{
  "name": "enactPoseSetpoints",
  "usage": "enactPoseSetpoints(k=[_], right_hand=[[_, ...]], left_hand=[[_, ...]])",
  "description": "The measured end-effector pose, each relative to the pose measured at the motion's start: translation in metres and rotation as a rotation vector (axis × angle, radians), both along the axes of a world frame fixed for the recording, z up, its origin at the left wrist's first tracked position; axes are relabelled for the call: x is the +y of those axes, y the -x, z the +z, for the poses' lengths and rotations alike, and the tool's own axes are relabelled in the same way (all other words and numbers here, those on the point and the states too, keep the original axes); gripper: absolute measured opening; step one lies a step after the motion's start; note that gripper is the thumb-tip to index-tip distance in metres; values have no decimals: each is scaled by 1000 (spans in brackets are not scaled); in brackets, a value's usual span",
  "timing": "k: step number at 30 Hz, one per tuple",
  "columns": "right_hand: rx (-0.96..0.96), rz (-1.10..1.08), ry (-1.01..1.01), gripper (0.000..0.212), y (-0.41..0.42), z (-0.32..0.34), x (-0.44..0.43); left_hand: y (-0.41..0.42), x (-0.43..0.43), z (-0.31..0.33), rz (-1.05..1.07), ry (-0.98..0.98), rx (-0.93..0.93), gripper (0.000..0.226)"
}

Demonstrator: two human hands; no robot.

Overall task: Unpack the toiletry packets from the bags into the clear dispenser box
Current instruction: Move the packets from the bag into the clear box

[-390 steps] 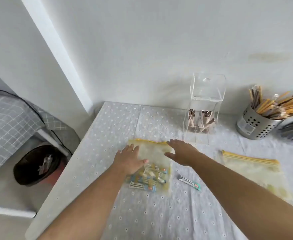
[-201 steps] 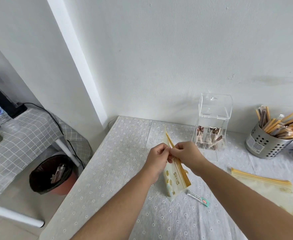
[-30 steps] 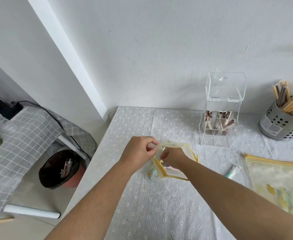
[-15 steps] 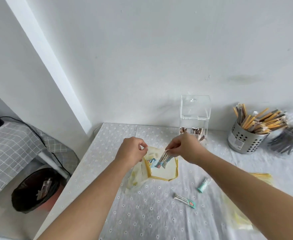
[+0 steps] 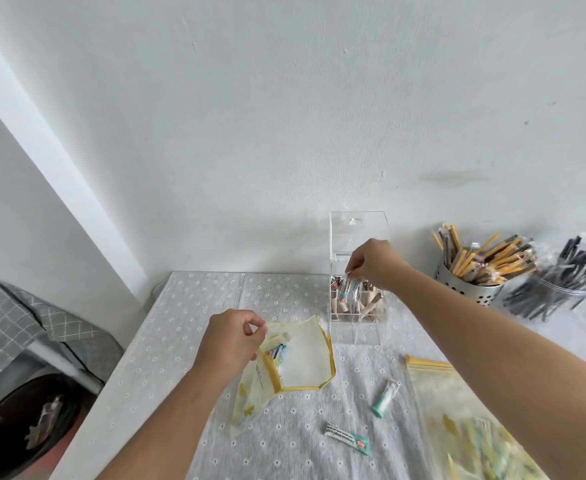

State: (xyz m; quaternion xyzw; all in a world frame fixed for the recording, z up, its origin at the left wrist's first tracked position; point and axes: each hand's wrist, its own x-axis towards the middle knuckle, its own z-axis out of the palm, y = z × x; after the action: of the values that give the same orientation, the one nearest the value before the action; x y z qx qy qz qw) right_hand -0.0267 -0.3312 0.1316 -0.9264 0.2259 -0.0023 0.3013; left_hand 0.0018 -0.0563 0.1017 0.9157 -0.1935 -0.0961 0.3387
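A cloth-covered table (image 5: 166, 358) runs up to a white wall. Near its right edge a second bag (image 5: 457, 420) lies flat, its yellow zip end toward the wall. Near the middle an open bag (image 5: 298, 362) gapes upward with packets (image 5: 277, 353) inside; the left hand (image 5: 230, 344) pinches its left rim. The clear box (image 5: 360, 327) stands at the far edge, lid raised. The right hand (image 5: 374, 263) pinches slim packets (image 5: 348, 292), which hang upright with their lower ends at the box's left side. Two loose packets (image 5: 383, 398) lie between the bags. Bare cloth reaches the left edge.

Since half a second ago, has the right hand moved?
Yes. The right hand went from the open bag to the clear dispenser box, pinching packets.
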Motion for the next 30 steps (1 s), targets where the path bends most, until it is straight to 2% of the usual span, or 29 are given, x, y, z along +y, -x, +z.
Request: enactPoseSetpoints(k=[5, 8, 13, 16, 18, 20, 22, 26, 30], right_hand=[[195, 105, 40, 16, -9, -24, 8], [239, 123, 79, 18, -8, -36, 10], [51, 81, 65, 17, 1, -27, 10], [-123, 29, -111, 15, 13, -6, 23], [-157, 65, -274, 14, 29, 7, 42], [-100, 168, -340, 14, 44, 11, 68], [-35, 275, -312, 15, 54, 3, 98], [186, 492, -89, 29, 43, -36, 147], [463, 564, 110, 41, 14, -80, 169]], left_hand=[[-1, -3, -3, -10, 16, 21, 7], [-1, -5, -5, -20, 13, 14, 7], [0, -5, -5, -26, 10, -6, 7], [2, -4, -3, -16, 7, -17, 7], [5, -1, -2, -8, 15, -22, 8], [8, 4, -3, 5, 28, -29, 9], [12, 12, -5, 21, 37, -38, 11], [20, 28, -8, 22, 55, -43, 12], [24, 40, -9, -19, 62, -35, 13]])
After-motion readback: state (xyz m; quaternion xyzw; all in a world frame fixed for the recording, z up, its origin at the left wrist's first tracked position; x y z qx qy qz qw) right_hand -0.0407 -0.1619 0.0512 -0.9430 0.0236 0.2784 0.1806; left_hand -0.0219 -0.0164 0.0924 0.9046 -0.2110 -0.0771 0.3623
